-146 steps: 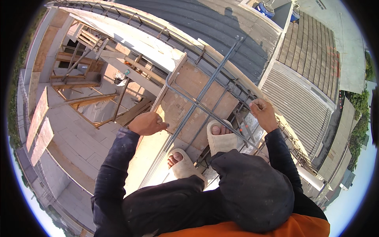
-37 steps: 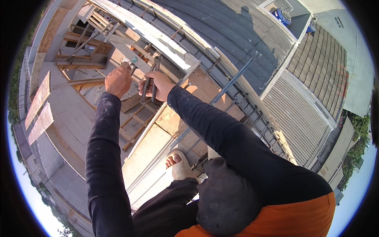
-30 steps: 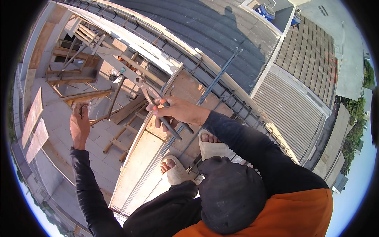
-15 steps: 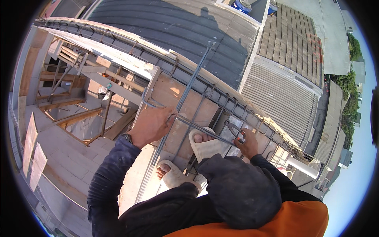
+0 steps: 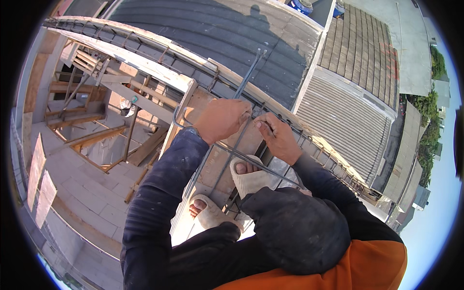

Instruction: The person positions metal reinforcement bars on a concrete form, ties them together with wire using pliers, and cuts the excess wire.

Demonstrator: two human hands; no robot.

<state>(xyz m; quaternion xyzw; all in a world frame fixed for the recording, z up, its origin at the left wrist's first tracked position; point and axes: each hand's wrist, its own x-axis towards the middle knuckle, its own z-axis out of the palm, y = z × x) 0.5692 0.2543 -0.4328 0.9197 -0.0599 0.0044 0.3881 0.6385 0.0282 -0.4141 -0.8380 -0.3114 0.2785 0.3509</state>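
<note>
My left hand (image 5: 222,121) is pinched at the rebar junction above the plywood board (image 5: 217,166), holding something too small to make out. Just to its right, my right hand (image 5: 278,135) has thumb and fingers curled together at the same spot, their contents unclear; I cannot make out the pliers in it. Long steel bars (image 5: 250,72) pass under my hands, crossed by a bar (image 5: 261,164) nearer my feet. A bent bar (image 5: 180,118) sticks out left of my left hand. My feet in off-white footwear (image 5: 249,179) rest among the bars.
To the left is a drop into timber framework (image 5: 96,135) with poles and loose boards (image 5: 46,198). A rebar cage (image 5: 154,55) runs along the edge. Beyond lie a dark roof (image 5: 203,34), corrugated sheeting (image 5: 348,121) and blue barrels (image 5: 299,6).
Both hands have moved up and forward along the bars and come close together. The pliers seen in my right hand half a second ago are no longer visible in it.
</note>
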